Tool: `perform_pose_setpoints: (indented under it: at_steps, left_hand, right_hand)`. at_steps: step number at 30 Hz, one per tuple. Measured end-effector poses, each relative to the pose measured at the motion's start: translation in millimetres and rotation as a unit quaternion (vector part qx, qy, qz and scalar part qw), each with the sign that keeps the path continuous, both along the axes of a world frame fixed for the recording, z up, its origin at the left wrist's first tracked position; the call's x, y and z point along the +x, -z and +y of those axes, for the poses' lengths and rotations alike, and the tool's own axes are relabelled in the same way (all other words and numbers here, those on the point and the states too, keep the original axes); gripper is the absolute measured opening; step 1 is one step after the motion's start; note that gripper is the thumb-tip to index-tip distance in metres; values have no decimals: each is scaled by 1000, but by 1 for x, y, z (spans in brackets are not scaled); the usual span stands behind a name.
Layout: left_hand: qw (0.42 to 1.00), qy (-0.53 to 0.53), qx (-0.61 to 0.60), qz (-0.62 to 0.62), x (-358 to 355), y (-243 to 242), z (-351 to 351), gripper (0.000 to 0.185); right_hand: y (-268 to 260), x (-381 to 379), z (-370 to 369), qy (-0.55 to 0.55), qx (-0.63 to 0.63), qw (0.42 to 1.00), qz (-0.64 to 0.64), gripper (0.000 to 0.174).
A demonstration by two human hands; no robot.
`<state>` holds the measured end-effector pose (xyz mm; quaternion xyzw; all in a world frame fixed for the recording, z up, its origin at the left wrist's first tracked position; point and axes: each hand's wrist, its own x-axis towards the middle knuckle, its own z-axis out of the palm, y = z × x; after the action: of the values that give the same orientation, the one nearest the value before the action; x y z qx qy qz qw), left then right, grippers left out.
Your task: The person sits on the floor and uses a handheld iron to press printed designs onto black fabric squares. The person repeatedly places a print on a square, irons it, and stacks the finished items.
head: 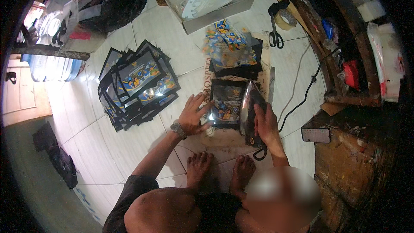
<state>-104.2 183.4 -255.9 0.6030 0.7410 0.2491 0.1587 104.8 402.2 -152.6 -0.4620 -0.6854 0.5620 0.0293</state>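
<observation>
My right hand (266,121) is closed round the handle of an electric iron (247,110), which stands over the right part of a black printed fabric piece (226,98). At the left edge of that piece, my left hand (194,113) lies with its fingers spread, a watch on its wrist. The piece rests on a worn printed sheet (223,137) on the tiled floor. Just beyond are clear printed transfer films (229,45) on top of more black fabric pieces (257,55). To the left lies a pile of black printed pieces (137,84).
An open cardboard box (220,9) holding cut white sheets (208,0) stands at the far side. Black scissors (275,32) and a tape roll (285,19) lie at the upper right. The iron's black cord (302,102) runs toward a wooden shelf (352,98). A phone (316,135) rests at a wooden box's edge.
</observation>
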Motion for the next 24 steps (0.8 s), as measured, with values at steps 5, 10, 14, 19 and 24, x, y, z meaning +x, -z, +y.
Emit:
perform_pose_setpoints:
  at_steps: [5, 10, 14, 19, 24]
  left_hand:
    - [1000, 1, -12, 3, 0, -2, 2, 77]
    - [1000, -6, -1, -3, -1, 8, 1, 77]
    - [1000, -7, -4, -11, -2, 6, 1, 78]
    - [999, -10, -18, -35, 0, -8, 5, 79]
    - [1000, -6, -9, -19, -2, 1, 3, 82]
  right_hand:
    - [-19, -5, -6, 7, -3, 999, -46, 49]
    - [-27, -10, -12, 21, -12, 998, -63, 46]
    - [-23, -10, -15, 8, -28, 997, -65, 46]
    - [-15, -14, -24, -26, -20, 999, -38, 62]
    - [35, 9, -24, -94, 108, 990, -20, 80]
